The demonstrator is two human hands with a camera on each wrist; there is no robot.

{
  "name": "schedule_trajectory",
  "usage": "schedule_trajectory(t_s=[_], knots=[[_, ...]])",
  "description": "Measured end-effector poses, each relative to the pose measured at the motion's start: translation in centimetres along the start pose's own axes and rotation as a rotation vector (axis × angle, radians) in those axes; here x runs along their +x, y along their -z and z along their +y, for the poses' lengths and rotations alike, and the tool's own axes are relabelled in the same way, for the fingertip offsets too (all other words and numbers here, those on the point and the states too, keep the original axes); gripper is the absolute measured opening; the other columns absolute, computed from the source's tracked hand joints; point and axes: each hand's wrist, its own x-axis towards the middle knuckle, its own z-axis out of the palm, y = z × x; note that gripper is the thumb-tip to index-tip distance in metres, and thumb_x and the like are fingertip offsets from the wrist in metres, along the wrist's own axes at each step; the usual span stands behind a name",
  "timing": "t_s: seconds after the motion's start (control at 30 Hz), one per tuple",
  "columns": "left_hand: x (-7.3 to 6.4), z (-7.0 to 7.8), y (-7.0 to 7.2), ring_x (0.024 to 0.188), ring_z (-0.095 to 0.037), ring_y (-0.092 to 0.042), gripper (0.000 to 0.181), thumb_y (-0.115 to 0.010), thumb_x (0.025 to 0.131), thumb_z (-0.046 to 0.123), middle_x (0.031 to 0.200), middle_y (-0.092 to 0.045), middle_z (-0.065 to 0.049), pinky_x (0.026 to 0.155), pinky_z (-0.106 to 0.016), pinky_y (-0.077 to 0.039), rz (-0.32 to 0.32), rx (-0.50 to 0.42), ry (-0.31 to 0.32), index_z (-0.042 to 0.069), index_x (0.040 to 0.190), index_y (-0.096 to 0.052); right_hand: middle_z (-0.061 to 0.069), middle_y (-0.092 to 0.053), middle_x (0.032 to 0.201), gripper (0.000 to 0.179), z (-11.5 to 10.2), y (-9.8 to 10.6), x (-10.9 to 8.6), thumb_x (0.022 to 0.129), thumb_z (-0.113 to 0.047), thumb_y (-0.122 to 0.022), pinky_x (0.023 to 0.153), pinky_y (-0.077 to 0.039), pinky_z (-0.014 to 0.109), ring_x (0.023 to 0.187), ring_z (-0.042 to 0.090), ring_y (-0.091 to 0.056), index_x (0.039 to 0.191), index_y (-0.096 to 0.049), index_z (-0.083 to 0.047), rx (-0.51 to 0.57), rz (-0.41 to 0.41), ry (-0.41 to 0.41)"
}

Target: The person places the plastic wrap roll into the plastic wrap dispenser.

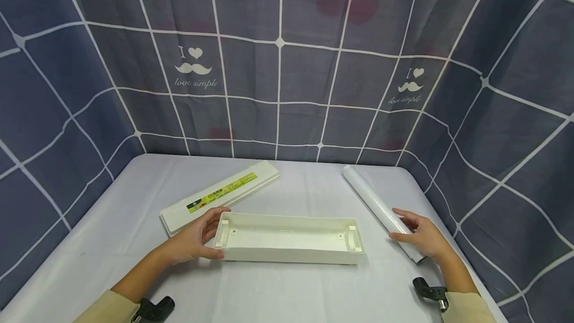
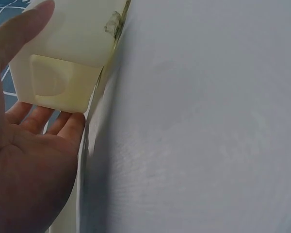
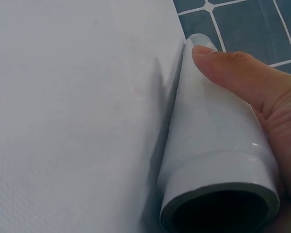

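Observation:
A long, open cream plastic box [image 1: 287, 255] lies crosswise on the white table, its hollow inside facing up. My left hand [image 1: 192, 241] holds its left end, thumb at the near corner and fingers round the far side. In the left wrist view, the fingers [image 2: 70, 127] touch the edge of the box's end wall [image 2: 63, 80]. On the right, a glossy white roll of plastic film [image 1: 373, 197] lies slanted. My right hand [image 1: 425, 237] grips it near its close end, thumb along the top. The right wrist view shows the roll's hollow core [image 3: 220, 213].
Behind the box on the left, a long cream lid [image 1: 179, 217] with a green and yellow label [image 1: 221, 192] lies at a slant. Grey-blue curtains [image 1: 251, 69] with white grid lines surround the white-covered table [image 1: 296, 293] at the back and both sides.

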Motion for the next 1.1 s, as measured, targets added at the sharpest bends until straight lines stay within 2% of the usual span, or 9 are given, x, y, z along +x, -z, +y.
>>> schedule_trajectory(t_s=[0.37, 0.63, 0.9, 1.1], knots=[[0.03, -0.22, 0.06, 0.141, -0.014, -0.047, 0.104, -0.088, 0.072, -0.005, 0.155, -0.032, -0.032, 0.108, -0.015, -0.045, -0.009, 0.006, -0.006, -0.003, 0.155, -0.024, 0.028, -0.064, 0.130, 0.088, 0.01, -0.07, -0.10, 0.078, -0.032, -0.090, 0.068, -0.056, 0.031, 0.101, 0.025, -0.064, 0.151, -0.049, -0.005, -0.010, 0.026, -0.001], [0.02, -0.12, 0.05, 0.141, -0.013, -0.047, 0.105, -0.088, 0.073, -0.004, 0.156, -0.032, -0.031, 0.109, -0.014, -0.044, -0.001, 0.011, -0.002, -0.003, 0.155, -0.024, 0.027, -0.067, 0.126, 0.084, -0.03, -0.15, -0.09, 0.077, -0.032, -0.091, 0.069, -0.056, 0.029, 0.103, 0.025, -0.066, 0.147, -0.054, -0.004, -0.009, 0.074, -0.008], [-0.15, -0.01, -0.02, 0.141, -0.009, -0.047, 0.103, -0.088, 0.074, -0.004, 0.157, -0.033, -0.029, 0.109, -0.013, -0.044, 0.016, 0.022, 0.007, -0.002, 0.155, -0.025, 0.026, -0.069, 0.122, 0.080, 0.05, -0.44, 0.12, 0.077, -0.035, -0.091, 0.069, -0.055, 0.027, 0.105, 0.029, -0.067, 0.142, -0.059, -0.001, -0.035, 0.110, -0.003], [0.00, 0.16, -0.26, 0.142, -0.015, -0.047, 0.101, -0.088, 0.074, -0.004, 0.156, -0.034, -0.029, 0.108, -0.014, -0.045, 0.013, 0.017, -0.004, -0.002, 0.154, -0.027, 0.026, -0.069, 0.122, 0.079, 0.01, -0.53, 0.22, 0.077, -0.035, -0.091, 0.069, -0.055, 0.025, 0.106, 0.031, -0.067, 0.140, -0.060, -0.001, -0.044, 0.127, 0.000]])
